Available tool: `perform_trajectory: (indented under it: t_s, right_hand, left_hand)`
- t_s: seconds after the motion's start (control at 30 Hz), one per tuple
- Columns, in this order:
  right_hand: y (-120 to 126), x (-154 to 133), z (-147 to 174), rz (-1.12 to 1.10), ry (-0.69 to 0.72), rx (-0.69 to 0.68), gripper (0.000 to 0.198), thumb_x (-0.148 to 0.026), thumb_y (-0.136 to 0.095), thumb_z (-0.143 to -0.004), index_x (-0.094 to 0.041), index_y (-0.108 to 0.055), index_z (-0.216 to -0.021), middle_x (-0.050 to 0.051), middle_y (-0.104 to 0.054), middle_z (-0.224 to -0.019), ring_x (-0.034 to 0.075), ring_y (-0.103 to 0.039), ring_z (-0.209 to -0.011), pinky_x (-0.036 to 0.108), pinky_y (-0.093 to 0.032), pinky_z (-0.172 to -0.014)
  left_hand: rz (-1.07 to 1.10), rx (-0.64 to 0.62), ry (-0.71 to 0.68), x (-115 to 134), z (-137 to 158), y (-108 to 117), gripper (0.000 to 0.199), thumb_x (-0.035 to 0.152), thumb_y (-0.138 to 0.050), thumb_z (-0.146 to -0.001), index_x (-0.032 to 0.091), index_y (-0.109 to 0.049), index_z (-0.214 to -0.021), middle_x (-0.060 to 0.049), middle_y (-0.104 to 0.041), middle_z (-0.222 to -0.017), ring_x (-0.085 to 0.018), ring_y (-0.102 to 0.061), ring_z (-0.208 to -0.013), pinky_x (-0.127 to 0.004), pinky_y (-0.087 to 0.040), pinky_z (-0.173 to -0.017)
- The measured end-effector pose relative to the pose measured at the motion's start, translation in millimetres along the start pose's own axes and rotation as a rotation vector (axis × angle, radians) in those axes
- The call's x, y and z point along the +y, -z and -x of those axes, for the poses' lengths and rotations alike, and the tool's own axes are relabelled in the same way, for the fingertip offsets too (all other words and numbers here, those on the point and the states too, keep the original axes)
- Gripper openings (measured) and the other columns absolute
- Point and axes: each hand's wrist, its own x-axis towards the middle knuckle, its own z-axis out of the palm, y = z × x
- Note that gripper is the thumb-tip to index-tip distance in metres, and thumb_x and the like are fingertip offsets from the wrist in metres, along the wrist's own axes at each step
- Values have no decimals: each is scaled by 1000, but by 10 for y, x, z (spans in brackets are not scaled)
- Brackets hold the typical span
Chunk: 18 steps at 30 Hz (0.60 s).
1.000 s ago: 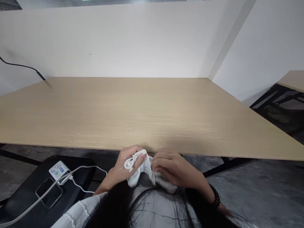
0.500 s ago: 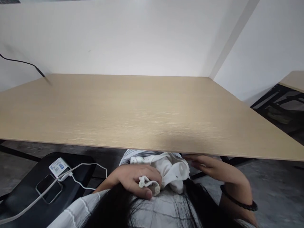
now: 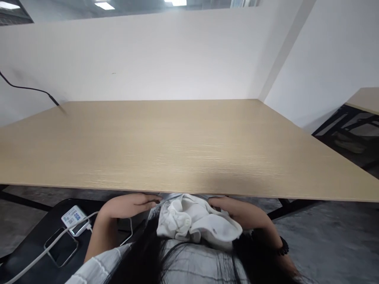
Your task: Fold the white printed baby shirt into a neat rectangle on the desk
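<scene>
A crumpled white cloth (image 3: 198,221) lies bunched in the lap, just below the front edge of the table. To its left, my left hand (image 3: 134,204) is open, its fingers stretched toward the cloth and resting near the lap. My right hand (image 3: 229,206) is on the other side, close against the cloth's upper right. Its fingers are partly hidden by the table edge and the cloth, but those that show look outstretched, with nothing seen in them. Some of the lap is out of sight under the table.
A light wooden table (image 3: 166,146) spans the view, backed by a white partition (image 3: 166,59). At left, a black chair (image 3: 29,244) holds a white power bank (image 3: 75,220), a phone-shaped frame (image 3: 60,248) and a white cable (image 3: 44,258). A black cord (image 3: 32,88) hangs at far left.
My left hand has let go of the cloth and moved left and up toward the table edge. My right hand has come inward beside the cloth. The view has tilted up slightly.
</scene>
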Motion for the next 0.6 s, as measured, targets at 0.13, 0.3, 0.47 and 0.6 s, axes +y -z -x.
perform_trajectory:
  t_s: [0.13, 0.3, 0.47, 0.6]
  right_hand:
    - [94, -54, 35, -170, -5, -31, 19, -28, -65, -89, -23, -65, -106, 2, -71, -98, 16, -64, -86, 26, -53, -76]
    - [354, -122, 50, -157, -39, 251, 19, -34, -68, -88, -20, -68, -100, 5, -70, -94, 19, -64, -85, 29, -51, -75]
    - [683, -431, 213, 41, -48, 387, 19, -40, -72, -86, -24, -70, -96, 0, -58, -69, 14, -53, -57, 25, -39, -49]
    - [876, -816, 329, 272, 7, 559, 17, -40, -73, -86, -30, -70, -98, -4, -45, -61, 11, -39, -46, 28, -30, -42]
  left_hand:
    - [13, -11, -216, 118, -276, -197, 34, 41, -55, -95, 26, -68, -124, -10, -73, -117, -24, -67, -112, -30, -52, -94]
    - [-85, -16, -329, 423, -286, -196, 18, 33, -59, -93, 23, -69, -104, -7, -73, -98, -20, -69, -88, -25, -51, -79]
    - [-213, 418, -221, 706, 2, 76, 17, 31, -62, -91, 26, -69, -105, -3, -75, -96, -19, -68, -82, -24, -49, -70]
    - [-294, 780, -324, 1078, 214, 242, 7, 31, -66, -88, 27, -71, -88, -1, -72, -78, -17, -64, -66, -27, -45, -60]
